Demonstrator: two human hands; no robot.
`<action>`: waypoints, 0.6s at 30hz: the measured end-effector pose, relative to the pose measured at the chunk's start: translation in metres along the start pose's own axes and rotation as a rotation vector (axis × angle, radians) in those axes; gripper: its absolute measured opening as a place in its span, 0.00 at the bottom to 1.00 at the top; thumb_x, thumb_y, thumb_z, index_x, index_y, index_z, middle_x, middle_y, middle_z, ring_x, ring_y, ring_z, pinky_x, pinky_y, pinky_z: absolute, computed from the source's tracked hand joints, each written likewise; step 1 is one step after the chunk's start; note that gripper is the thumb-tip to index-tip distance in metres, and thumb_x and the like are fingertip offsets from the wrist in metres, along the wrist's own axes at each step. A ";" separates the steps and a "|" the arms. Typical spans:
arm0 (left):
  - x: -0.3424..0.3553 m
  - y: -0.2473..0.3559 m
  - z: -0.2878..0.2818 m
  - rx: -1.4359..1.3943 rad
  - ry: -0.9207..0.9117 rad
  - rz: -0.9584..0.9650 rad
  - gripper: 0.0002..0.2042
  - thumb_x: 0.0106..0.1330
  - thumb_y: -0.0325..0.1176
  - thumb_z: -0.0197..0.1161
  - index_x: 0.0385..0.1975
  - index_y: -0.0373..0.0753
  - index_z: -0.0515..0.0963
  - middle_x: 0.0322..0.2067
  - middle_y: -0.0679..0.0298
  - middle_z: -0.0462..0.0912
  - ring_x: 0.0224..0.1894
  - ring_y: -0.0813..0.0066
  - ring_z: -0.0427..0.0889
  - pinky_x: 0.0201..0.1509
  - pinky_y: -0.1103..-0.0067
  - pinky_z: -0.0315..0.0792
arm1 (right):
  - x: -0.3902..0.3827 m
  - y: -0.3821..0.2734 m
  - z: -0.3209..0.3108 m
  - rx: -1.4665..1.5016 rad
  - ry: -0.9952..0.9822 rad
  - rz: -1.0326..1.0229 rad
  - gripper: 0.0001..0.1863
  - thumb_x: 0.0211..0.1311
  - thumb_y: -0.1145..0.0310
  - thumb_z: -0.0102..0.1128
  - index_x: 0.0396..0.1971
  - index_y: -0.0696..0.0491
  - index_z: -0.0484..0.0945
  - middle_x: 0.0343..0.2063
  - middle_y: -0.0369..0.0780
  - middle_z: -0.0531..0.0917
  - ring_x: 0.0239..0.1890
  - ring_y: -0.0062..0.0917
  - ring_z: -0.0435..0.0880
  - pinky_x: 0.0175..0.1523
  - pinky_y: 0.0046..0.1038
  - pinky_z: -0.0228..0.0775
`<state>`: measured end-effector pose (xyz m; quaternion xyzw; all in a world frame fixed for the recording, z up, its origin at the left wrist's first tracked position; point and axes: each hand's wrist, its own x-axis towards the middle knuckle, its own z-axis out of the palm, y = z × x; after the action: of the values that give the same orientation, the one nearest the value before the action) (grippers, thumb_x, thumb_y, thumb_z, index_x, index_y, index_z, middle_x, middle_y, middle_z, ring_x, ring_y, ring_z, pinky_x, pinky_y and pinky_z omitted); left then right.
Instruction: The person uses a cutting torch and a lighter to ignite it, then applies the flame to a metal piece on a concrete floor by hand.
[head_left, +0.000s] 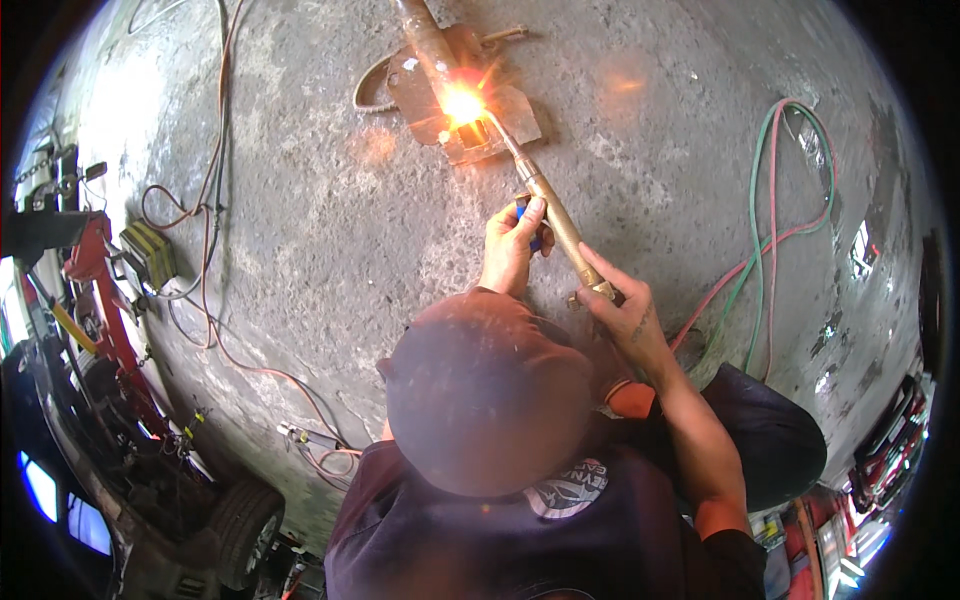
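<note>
Neither of my hands shows. In front of me a co-worker in a cap (490,390) and dark shirt (450,540) crouches, seen from behind. The co-worker's right hand (625,315) is wrapped round the rear of a brass torch (560,220), by its valves. Their left hand (510,250) steadies the torch farther forward, with a small blue item (535,225) at the fingers. At the torch tip a bright orange glare covers the spot where a rusty metal pipe (425,45) meets a brown plate (515,110). The glare hides the joint.
Green and red hoses (775,200) loop over the concrete floor (330,220) at right. Thin cables (215,180) trail down the left, past a yellow-and-black striped block (148,255). A red stand (110,300) and a vehicle tyre (245,535) are at far left.
</note>
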<state>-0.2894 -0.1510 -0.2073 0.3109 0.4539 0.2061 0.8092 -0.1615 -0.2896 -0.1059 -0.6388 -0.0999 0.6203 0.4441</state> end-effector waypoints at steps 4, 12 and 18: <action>0.001 -0.002 -0.002 -0.010 -0.004 0.001 0.13 0.75 0.42 0.63 0.36 0.37 0.80 0.26 0.68 0.80 0.24 0.81 0.76 0.26 0.81 0.69 | 0.000 0.002 0.000 0.027 -0.006 0.091 0.35 0.61 0.76 0.68 0.71 0.51 0.71 0.45 0.32 0.82 0.42 0.12 0.76 0.48 0.18 0.71; 0.000 0.000 -0.001 -0.009 0.003 -0.012 0.13 0.75 0.41 0.63 0.36 0.37 0.80 0.26 0.67 0.80 0.24 0.81 0.76 0.26 0.81 0.69 | 0.003 0.010 0.004 0.032 0.026 0.021 0.37 0.60 0.79 0.69 0.71 0.48 0.72 0.38 0.29 0.80 0.35 0.10 0.74 0.39 0.16 0.68; 0.001 -0.001 -0.002 -0.014 0.004 -0.006 0.12 0.75 0.41 0.63 0.37 0.37 0.80 0.26 0.68 0.80 0.24 0.81 0.76 0.26 0.81 0.69 | 0.003 0.009 0.005 0.042 0.041 0.033 0.37 0.60 0.78 0.69 0.71 0.47 0.72 0.36 0.29 0.79 0.34 0.10 0.73 0.38 0.15 0.68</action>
<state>-0.2902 -0.1509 -0.2096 0.3034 0.4549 0.2076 0.8111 -0.1689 -0.2908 -0.1133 -0.6434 -0.0674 0.6164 0.4489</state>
